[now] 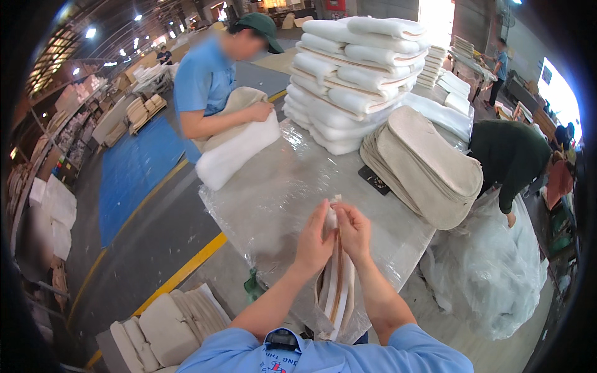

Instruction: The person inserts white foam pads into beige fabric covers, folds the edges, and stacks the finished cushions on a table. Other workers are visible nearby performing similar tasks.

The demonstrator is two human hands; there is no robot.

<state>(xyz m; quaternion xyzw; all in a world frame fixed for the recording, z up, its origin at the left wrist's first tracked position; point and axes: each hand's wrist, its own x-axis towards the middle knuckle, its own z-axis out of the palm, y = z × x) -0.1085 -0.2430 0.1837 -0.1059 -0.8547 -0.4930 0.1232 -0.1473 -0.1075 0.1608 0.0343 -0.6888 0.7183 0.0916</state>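
Okay, here's what I've got on the head feed from my end. Both hands are close together over the bench (280, 208), left hand (314, 242) and right hand (353, 233), fingertips pinched on the far end of a long beige-and-white padded piece (339, 289). The fingers hide most of that end, so I can't tell exactly how each one grips it, or whether the fingertips touch each other. The rest of the piece hangs back from the hands toward the blue shirt, showing a brown stripe along its length.

Clear plastic covers the bench top (lots of glare on it, annoying to look at). Straight beyond the hands there's a tall stack of folded white pads (357, 81). Ahead and to the right of the hands I see a fanned pile of beige rounded covers (429, 161), with a dark flat thing (374, 180) at its left edge.

Ahead and left of the hands, a co-worker in a green cap (202, 84) has an arm over a beige-and-white bundle (239, 149). Off to the right, a person in a dark top (513, 152) bends with one hand at a heap of clear plastic (488, 273). Behind and left of my hands sit more beige pads (171, 326).
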